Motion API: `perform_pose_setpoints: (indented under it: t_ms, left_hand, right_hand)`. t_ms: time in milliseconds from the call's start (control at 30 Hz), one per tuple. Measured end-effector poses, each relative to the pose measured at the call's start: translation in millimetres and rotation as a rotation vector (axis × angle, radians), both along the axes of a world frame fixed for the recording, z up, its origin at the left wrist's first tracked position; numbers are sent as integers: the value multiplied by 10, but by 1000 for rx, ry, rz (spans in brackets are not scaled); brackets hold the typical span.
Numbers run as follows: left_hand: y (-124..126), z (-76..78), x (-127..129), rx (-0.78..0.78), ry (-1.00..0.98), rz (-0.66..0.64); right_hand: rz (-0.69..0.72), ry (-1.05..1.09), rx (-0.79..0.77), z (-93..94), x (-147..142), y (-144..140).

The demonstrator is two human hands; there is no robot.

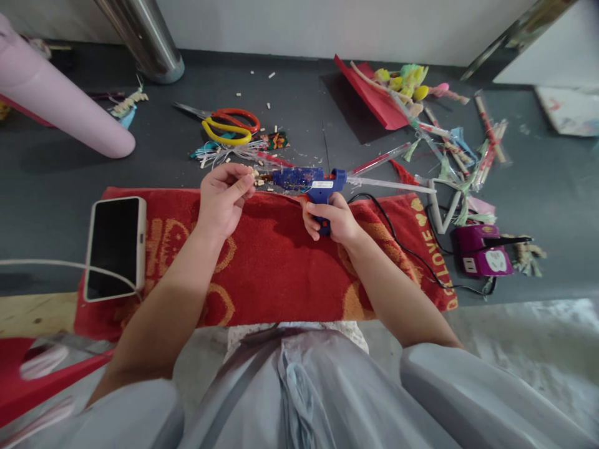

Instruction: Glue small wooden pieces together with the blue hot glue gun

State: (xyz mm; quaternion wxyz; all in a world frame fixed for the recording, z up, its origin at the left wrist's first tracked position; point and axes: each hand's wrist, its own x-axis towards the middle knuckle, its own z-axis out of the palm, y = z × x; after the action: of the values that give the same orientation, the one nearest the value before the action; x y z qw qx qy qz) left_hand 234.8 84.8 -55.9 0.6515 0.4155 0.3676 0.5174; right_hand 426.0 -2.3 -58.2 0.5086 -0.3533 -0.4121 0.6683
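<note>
My right hand (330, 217) grips the handle of a blue hot glue gun (299, 179), fingers wrapped round it near the trigger. A clear glue stick (388, 183) runs out of the gun's back end. The fingers of my left hand (227, 198) pinch a small cluster of cream-coloured bits (257, 178) right at the nozzle. Whether the nozzle touches the cluster I cannot tell. Both hands are above a red towel (281, 262) with orange patterns. Just beyond them lie scissors (229, 126) with red and yellow handles, over a bundle of white strands (229, 151).
A phone-like device (116, 246) with a white cable lies on the towel's left. A pink cylinder (70, 93) and a metal tube (150, 43) stand far left. To the right are a purple box (482, 251), a black cord (397, 236), red paper (374, 96) and several wrapped sticks (491, 149).
</note>
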Motion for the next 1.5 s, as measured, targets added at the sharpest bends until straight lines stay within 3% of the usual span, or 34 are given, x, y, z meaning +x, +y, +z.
perform_pose_setpoints:
  t_ms: [1000, 1233, 1500]
  left_hand:
    - [-20, 53, 20, -20, 32, -1]
    - [-3, 8, 4, 18, 51, -3]
    - [30, 0, -10, -16, -13, 12]
  right_hand:
    - [-17, -7, -26, -12, 10, 0]
    - [-25, 1, -30, -14, 19, 1]
    - [-160, -47, 63, 24, -18, 14]
